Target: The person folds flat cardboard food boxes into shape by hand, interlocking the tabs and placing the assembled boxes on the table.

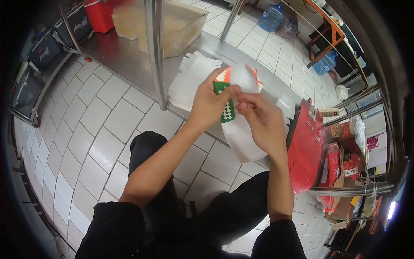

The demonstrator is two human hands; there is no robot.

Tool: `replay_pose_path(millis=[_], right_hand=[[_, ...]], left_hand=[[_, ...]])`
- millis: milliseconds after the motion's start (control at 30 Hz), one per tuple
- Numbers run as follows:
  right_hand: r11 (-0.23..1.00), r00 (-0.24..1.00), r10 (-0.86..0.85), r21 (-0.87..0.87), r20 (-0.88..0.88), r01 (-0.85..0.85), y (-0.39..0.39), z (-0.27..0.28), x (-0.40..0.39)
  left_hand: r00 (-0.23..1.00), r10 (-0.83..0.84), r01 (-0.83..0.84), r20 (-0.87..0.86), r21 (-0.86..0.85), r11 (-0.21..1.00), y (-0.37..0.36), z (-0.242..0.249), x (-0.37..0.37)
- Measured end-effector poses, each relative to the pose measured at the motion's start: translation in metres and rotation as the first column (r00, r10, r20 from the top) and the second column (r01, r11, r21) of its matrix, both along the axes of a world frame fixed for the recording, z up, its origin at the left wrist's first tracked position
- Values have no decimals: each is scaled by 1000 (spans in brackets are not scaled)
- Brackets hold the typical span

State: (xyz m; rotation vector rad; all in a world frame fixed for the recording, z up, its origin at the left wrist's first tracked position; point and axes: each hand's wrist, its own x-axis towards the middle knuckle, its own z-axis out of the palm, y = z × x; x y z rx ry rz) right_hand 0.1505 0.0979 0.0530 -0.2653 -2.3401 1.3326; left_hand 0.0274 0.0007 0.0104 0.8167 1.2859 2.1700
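A paperboard carton point(243, 144), white inside with green and orange printing and a white checked pattern, is held in front of me above the edge of a steel shelf. My left hand point(209, 100) is closed on its left side, the thumb over the green strip. Curled and slightly blurred, my right hand point(266, 123) lies across the carton's right side, thumb and forefinger pinched near my left thumb. That hand covers part of the carton. Behind my left hand, flat white paperboard pieces point(189, 82) with notched edges lie on the shelf.
The steel shelf point(125, 60) has upright metal posts point(156, 52). On it stand a worn cardboard box point(181, 32) and a red container point(100, 16). A stack of red sheets point(306, 151) is at the right. Blue water jugs point(271, 18) stand on the tiled floor behind.
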Motion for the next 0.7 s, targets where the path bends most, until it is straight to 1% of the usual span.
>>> replay_pose_path(millis=[33, 67, 100, 133, 167, 233, 267, 300, 333, 367, 400, 467, 500, 533, 567, 600, 633, 667, 700], right_hand=[[1000, 1000, 0, -2, 0, 0, -5, 8, 3], [994, 985, -105, -9, -135, 105, -10, 16, 7], [977, 941, -210, -29, -265, 210, -13, 19, 10], [931, 895, -268, 142, -357, 335, -2, 14, 10], [930, 894, -273, 141, -356, 340, -1, 16, 7], [893, 911, -377, 194, -167, 405, -1, 18, 5], [952, 951, -305, 38, 54, 304, 4, 7, 6], [950, 949, -312, 31, 51, 310, 9, -10, 4], [968, 964, -233, -59, 130, 242, 10, -26, -3], [971, 967, -192, -110, 166, 212, 9, -34, -5], [970, 968, -151, -161, 202, 184, 5, -36, -9], [963, 947, -230, -90, 226, 255, -3, -25, -10], [958, 944, -244, -98, 224, 271, 0, -27, -10], [939, 939, -314, -102, 143, 330, 7, -29, -12], [916, 923, -381, -108, 61, 385, 14, -32, -15], [907, 916, -401, -127, 26, 401, 27, -40, -15], [903, 912, -409, -132, 27, 409, 34, -39, -15], [860, 918, -396, -336, 36, 384, 39, -37, -16], [779, 925, -377, -525, 44, 343, 41, -34, -15]], left_hand=[[995, 102, -102, -2, 8, 995, 2, -1, -1], [995, 101, -101, -2, 3, 995, 4, -4, -4], [983, 182, -182, -15, -26, 983, 4, -7, -7], [965, 261, -262, -32, -52, 964, 3, -8, -8], [966, 256, -257, -32, -53, 965, 1, -7, -8], [929, 353, -368, -106, -191, 910, -5, 2, -5], [896, 423, -445, -137, -274, 853, -5, 4, -4], [898, 416, -440, -144, -277, 854, -5, 4, -5], [876, 444, -481, -189, -249, 841, -5, 3, -7], [851, 472, -518, -232, -221, 826, -5, 2, -10], [854, 463, -512, -237, -227, 828, -1, -1, -13], [666, 627, -658, -403, 79, 749, 9, -9, -20], [675, 613, -645, -410, 76, 761, 5, -6, -21], [643, 403, -531, -651, 0, 847, -5, 2, -21], [539, 158, -428, -828, -107, 897, -12, 9, -19], [588, -51, -217, -807, -218, 951, -16, 13, -11], [587, -60, -209, -808, -223, 952, -15, 12, -5], [454, -132, -246, -881, -266, 932, -13, 10, 1], [316, -206, -292, -926, -302, 907, -13, 7, 4]])
